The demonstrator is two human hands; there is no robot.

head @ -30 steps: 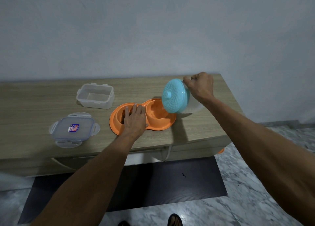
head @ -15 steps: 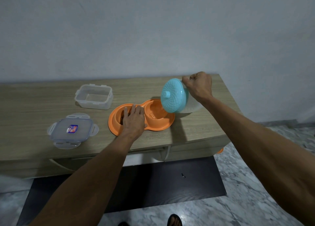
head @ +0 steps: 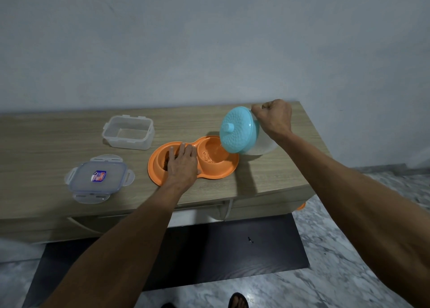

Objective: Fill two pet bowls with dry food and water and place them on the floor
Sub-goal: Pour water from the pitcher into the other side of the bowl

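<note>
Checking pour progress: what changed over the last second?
Nothing clearly moved. Rippling water seems to show in the right bowl of the orange feeder, less evident earlier. The right hand still holds the blue-lidded jug tilted over it; the left hand still rests on the feeder; container and lid unmoved.

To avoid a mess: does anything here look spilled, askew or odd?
No spill shows. The jug in the right hand leans over the orange double bowl with its blue lid on, apparently for pouring. The left hand rests on the bowl.
</note>
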